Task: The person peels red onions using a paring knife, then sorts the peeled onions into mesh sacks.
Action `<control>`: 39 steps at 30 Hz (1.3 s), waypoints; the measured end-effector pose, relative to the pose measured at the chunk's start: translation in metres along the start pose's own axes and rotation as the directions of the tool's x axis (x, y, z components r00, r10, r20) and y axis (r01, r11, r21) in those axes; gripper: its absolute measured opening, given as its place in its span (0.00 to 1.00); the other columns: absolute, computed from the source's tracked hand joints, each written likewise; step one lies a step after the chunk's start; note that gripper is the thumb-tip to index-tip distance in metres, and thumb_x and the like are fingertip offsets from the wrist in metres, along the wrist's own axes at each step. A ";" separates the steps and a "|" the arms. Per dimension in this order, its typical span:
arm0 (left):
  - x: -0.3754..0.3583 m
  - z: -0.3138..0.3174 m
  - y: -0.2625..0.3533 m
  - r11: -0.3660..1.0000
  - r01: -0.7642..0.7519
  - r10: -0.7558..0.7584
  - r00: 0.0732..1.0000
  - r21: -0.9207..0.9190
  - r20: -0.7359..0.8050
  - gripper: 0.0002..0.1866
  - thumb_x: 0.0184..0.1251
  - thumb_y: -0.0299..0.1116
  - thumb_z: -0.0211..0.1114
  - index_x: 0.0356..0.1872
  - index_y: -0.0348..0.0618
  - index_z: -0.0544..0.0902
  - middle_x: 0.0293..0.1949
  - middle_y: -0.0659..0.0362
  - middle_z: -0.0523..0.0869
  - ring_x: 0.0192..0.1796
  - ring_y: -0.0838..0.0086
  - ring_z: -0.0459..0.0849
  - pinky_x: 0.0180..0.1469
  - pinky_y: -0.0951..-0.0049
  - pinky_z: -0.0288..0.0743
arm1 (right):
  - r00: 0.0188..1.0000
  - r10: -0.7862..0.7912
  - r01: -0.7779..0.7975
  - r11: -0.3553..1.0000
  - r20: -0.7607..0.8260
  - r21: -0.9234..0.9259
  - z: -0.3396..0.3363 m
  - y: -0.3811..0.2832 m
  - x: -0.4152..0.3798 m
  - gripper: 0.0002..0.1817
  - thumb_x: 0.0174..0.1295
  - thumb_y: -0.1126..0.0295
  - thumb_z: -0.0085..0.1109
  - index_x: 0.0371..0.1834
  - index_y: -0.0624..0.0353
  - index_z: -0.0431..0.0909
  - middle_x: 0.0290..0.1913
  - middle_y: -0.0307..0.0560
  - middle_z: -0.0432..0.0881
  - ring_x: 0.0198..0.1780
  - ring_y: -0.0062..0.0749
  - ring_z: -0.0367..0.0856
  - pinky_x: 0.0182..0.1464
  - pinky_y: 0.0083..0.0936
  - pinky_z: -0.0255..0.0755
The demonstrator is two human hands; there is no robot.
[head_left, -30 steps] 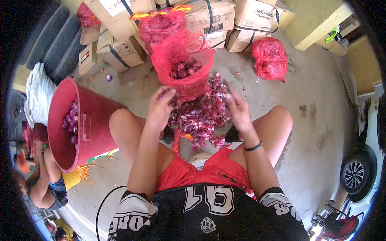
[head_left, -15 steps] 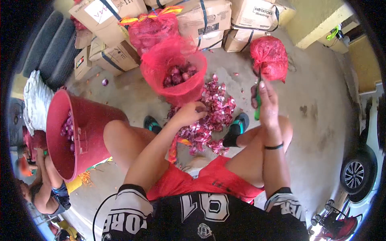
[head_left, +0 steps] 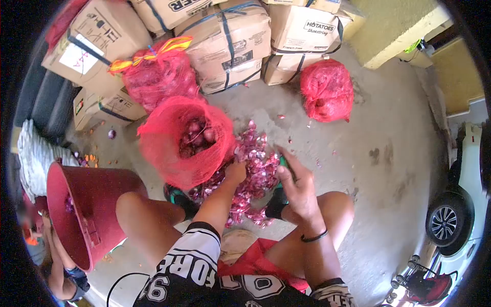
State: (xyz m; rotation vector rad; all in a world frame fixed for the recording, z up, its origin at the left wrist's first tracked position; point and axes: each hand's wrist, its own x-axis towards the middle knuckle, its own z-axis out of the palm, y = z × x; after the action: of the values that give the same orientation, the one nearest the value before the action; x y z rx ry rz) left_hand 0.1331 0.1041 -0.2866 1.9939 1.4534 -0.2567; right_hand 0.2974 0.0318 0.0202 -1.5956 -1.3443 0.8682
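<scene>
My left hand (head_left: 236,173) reaches down by the rim of a red mesh sack (head_left: 161,148), over a heap of onion skins (head_left: 258,166). Its fingers are curled and partly hidden, so what they hold does not show. Red onions (head_left: 197,135) lie inside the sack. My right hand (head_left: 298,188) is above the right side of the heap. It appears closed on a green-handled knife (head_left: 283,162), mostly hidden behind the fingers and blurred.
A large red tub (head_left: 107,199) stands tilted at left, beside another person (head_left: 59,256). Filled mesh sacks (head_left: 327,89) (head_left: 158,77) and cardboard boxes (head_left: 230,46) are farther back. A car wheel (head_left: 444,225) is at right.
The camera view has shifted. My right hand has come down and inward from a raised position with the knife upright. My left hand has moved lower, close to the sack's side.
</scene>
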 end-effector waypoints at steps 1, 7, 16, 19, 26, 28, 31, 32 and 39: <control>0.008 0.007 -0.002 0.999 -0.016 0.015 1.000 0.036 0.022 0.15 0.66 0.32 0.51 0.49 0.47 0.84 0.57 0.44 0.80 0.49 0.45 0.84 0.53 0.50 0.79 | 1.000 -0.001 0.001 1.000 0.002 -0.023 0.000 0.004 0.000 0.22 0.67 0.69 0.58 0.63 0.64 0.72 0.54 0.65 0.81 0.56 0.48 0.82 0.57 0.32 0.73; 0.017 0.010 -0.009 0.983 -0.128 0.139 0.987 0.131 -0.080 0.14 0.69 0.32 0.49 0.43 0.43 0.84 0.48 0.45 0.84 0.46 0.47 0.85 0.47 0.48 0.79 | 1.000 0.012 -0.012 1.000 0.005 -0.006 0.003 0.007 -0.001 0.23 0.66 0.69 0.59 0.63 0.65 0.72 0.50 0.67 0.81 0.52 0.53 0.83 0.52 0.35 0.75; -0.103 -0.160 0.045 0.848 -0.527 0.522 0.849 -0.057 -0.078 0.14 0.57 0.28 0.66 0.46 0.41 0.84 0.47 0.48 0.85 0.52 0.52 0.83 0.54 0.54 0.76 | 0.988 -0.142 0.134 0.983 -0.064 -0.124 0.003 0.018 -0.016 0.22 0.68 0.66 0.57 0.63 0.64 0.73 0.49 0.67 0.81 0.52 0.51 0.83 0.53 0.36 0.75; -0.159 -0.225 0.044 0.597 -0.630 0.601 0.761 -0.497 -0.242 0.22 0.59 0.23 0.65 0.57 0.42 0.78 0.51 0.52 0.85 0.55 0.57 0.83 0.57 0.57 0.77 | 0.991 0.083 -0.082 0.997 -0.109 0.014 -0.014 0.006 -0.035 0.21 0.72 0.67 0.51 0.66 0.60 0.71 0.32 0.39 0.77 0.31 0.22 0.73 0.38 0.23 0.72; -0.233 -0.151 0.056 -0.450 0.050 0.396 0.906 -0.891 -0.149 0.40 0.63 0.23 0.65 0.74 0.49 0.56 0.68 0.51 0.69 0.62 0.54 0.78 0.61 0.53 0.78 | 0.997 0.071 -0.074 0.994 0.041 0.086 0.010 0.007 -0.051 0.22 0.73 0.62 0.52 0.65 0.63 0.72 0.46 0.53 0.78 0.48 0.28 0.74 0.51 0.25 0.67; -0.234 -0.150 0.063 -0.493 0.017 0.375 0.906 -0.870 -0.195 0.40 0.63 0.21 0.65 0.74 0.49 0.56 0.68 0.53 0.70 0.62 0.57 0.79 0.60 0.54 0.78 | 0.992 0.086 -0.092 0.993 0.091 0.069 0.015 0.002 -0.059 0.24 0.72 0.61 0.53 0.64 0.65 0.71 0.55 0.63 0.81 0.58 0.35 0.79 0.61 0.30 0.68; -0.246 -0.173 0.059 -0.155 -0.219 0.326 0.909 -0.963 -0.259 0.42 0.58 0.16 0.67 0.73 0.47 0.59 0.65 0.57 0.72 0.62 0.64 0.78 0.63 0.58 0.76 | 0.983 0.076 -0.101 0.983 0.165 0.155 0.011 -0.007 -0.066 0.25 0.72 0.61 0.53 0.66 0.65 0.69 0.55 0.61 0.81 0.58 0.34 0.78 0.62 0.29 0.68; -0.251 -0.189 0.059 0.121 -0.430 0.411 0.842 -0.895 -0.349 0.42 0.53 0.14 0.69 0.71 0.44 0.63 0.64 0.60 0.71 0.62 0.69 0.76 0.66 0.64 0.72 | 0.959 0.179 -0.228 0.948 0.220 0.221 0.007 -0.018 -0.071 0.25 0.72 0.61 0.53 0.66 0.65 0.69 0.56 0.59 0.81 0.58 0.33 0.77 0.62 0.29 0.67; -0.292 -0.226 0.072 0.585 -0.644 0.417 0.760 -0.493 -0.498 0.39 0.53 0.18 0.72 0.68 0.43 0.66 0.61 0.56 0.70 0.66 0.69 0.71 0.68 0.67 0.69 | 0.977 -0.029 -0.038 0.951 0.211 0.306 0.021 -0.040 -0.092 0.28 0.65 0.67 0.63 0.66 0.63 0.69 0.57 0.50 0.79 0.60 0.31 0.74 0.65 0.28 0.64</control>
State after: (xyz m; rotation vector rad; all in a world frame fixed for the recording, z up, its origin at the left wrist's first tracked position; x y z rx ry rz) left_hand 0.0438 0.0001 0.0633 1.8032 0.8331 0.8003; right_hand 0.2466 -0.0532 0.0476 -1.2903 -1.2760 1.2173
